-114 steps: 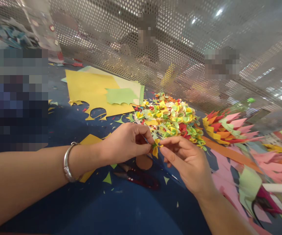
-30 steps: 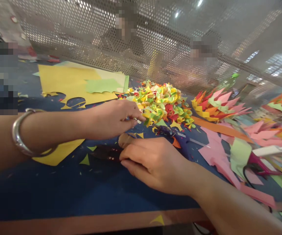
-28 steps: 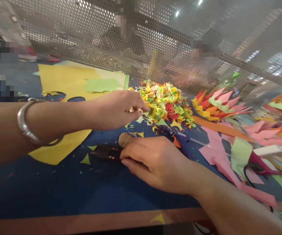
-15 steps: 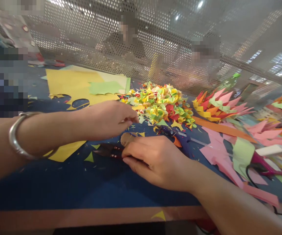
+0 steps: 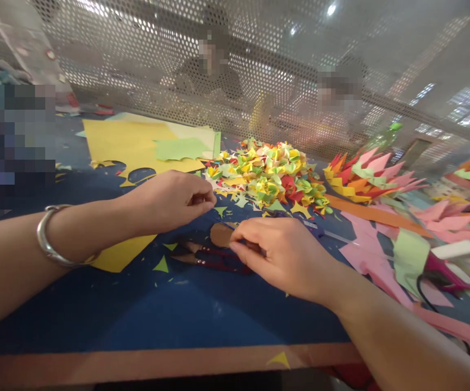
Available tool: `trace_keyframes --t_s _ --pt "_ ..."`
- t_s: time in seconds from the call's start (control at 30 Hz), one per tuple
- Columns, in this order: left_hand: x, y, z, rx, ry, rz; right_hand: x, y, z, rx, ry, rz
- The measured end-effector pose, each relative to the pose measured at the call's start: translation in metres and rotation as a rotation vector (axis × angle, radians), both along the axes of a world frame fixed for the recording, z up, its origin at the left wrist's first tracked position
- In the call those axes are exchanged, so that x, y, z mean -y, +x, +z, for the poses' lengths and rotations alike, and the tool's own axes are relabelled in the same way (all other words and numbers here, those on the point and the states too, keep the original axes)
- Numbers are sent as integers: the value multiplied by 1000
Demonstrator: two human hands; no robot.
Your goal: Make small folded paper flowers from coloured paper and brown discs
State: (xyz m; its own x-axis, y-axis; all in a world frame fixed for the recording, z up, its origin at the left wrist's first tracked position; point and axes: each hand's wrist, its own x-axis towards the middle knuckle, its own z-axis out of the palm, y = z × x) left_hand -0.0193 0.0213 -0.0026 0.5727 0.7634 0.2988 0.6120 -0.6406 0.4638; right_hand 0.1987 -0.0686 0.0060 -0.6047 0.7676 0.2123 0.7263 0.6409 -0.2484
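so, left hand [image 5: 173, 200]: closed, thumb and fingertips pinched together; anything between them is too small to tell; silver bangle [image 5: 53, 247] on its wrist.
right hand [image 5: 287, 255]: fingers curled in, thumb meeting forefinger, tips right at the dark red thread snips [image 5: 214, 259]; whether they grip them cannot be told.
brown round paper disc [image 5: 219, 234]: flat on the blue table [image 5: 177, 309], just beside the right fingertips at 10 o'clock.
heap of folded yellow, green and red paper flowers [image 5: 271, 176]: near, at 1 o'clock from the left hand.
yellow cut paper sheet [image 5: 132, 142]: at 11 o'clock from the left hand.
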Motion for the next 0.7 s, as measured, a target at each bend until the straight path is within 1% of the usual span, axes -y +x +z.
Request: trace_keyframes --t_s 0.1,0.2,0.3,0.37,0.47,0.57,0.7 --pt "5 2 3 -188 -7 20 0 0 0 30 8 -18" --pt "8 4 4 -224 -14 0 -1 1 0 25 2 -24" --pt "9 4 3 -220 -9 -14 -2 1 0 15 -9 -30" --pt "9 3 2 -196 -6 -12 -3 1 1 19 -6 -60" --pt "9 3 3 -114 15 24 -6 1 4 36 -13 -169" --pt "7 1 5 -70 29 65 -7 0 7 97 -74 -290" --pt "2 0 4 -97 6 85 -7 -2 9 137 -105 -352"
